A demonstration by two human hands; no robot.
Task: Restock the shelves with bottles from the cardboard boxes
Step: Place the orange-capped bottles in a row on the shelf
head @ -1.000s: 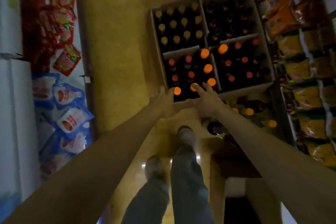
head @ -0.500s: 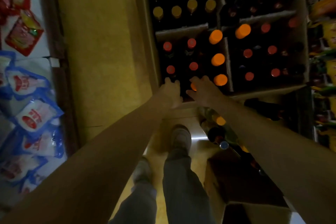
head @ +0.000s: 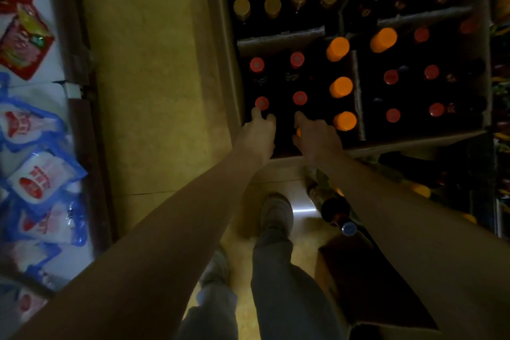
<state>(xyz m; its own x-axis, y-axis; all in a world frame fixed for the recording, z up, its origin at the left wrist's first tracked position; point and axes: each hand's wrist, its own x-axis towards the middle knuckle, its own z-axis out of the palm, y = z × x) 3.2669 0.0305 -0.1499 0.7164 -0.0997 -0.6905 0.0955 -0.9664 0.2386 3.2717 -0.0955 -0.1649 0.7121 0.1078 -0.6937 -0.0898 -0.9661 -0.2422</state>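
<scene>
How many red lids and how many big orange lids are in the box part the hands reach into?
Red lids: 4
Orange lids: 3 in full view
Total: 7, plus an orange sliver half hidden by the right hand.

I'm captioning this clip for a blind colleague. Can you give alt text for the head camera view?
Left hand and right hand reach down into a cardboard box of dark bottles with red caps and orange caps, on a yellow floor.
</scene>
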